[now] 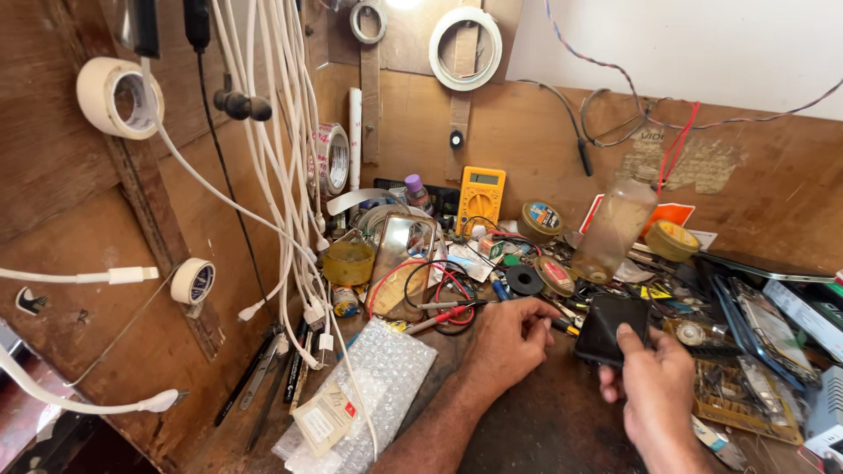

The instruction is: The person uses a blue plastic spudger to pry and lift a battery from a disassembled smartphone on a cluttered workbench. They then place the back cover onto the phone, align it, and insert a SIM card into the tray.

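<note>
My right hand (654, 386) grips a black phone (612, 325) by its lower edge, holding it tilted just above the wooden bench (544, 430). My left hand (509, 338) rests on the bench just left of the phone, fingers curled near its left edge, pinching something small that I cannot make out. Red and black probe leads (439, 312) lie beside my left hand.
A yellow multimeter (481, 197) leans on the back wall. White charging cables (281, 175) hang at left. A plastic bottle (615, 230), solder tins (672, 240), a small mirror (402, 263), bubble wrap (373, 386) and circuit boards (746, 399) crowd the bench.
</note>
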